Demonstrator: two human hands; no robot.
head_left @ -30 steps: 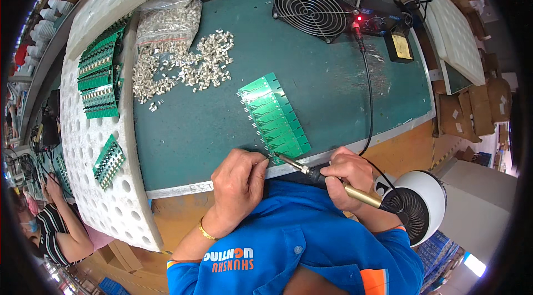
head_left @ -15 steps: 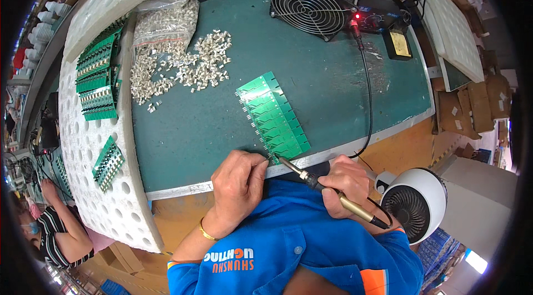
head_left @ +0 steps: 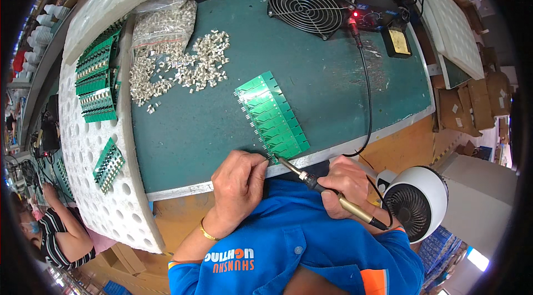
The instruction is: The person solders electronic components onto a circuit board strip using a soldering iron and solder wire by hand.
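Note:
A green circuit board panel [head_left: 272, 114] lies slantwise on the bench mat, with small white connectors along its left edge. My right hand [head_left: 345, 185] is closed around a soldering iron [head_left: 316, 184] with a black and gold handle. The iron's tip meets the panel's near end, by the last connectors. At that same corner, my left hand [head_left: 237, 184] is closed in a pinch, thumb against forefinger. Whatever it pinches is too small or too hidden to make out.
Loose white connectors [head_left: 205, 64] spread beside a plastic bag of them [head_left: 164, 23]. Finished-looking boards [head_left: 97, 81] rest on white foam [head_left: 119, 195] at left. A black fan [head_left: 308, 9], a soldering station [head_left: 375, 17] and a sponge holder [head_left: 398, 43] stand far right. The iron's cable [head_left: 369, 100] crosses the mat.
Both hands and the iron hold nearly the same place at the panel's near end. The iron's cable behind its handle has shifted slightly. The whole view has moved a little.

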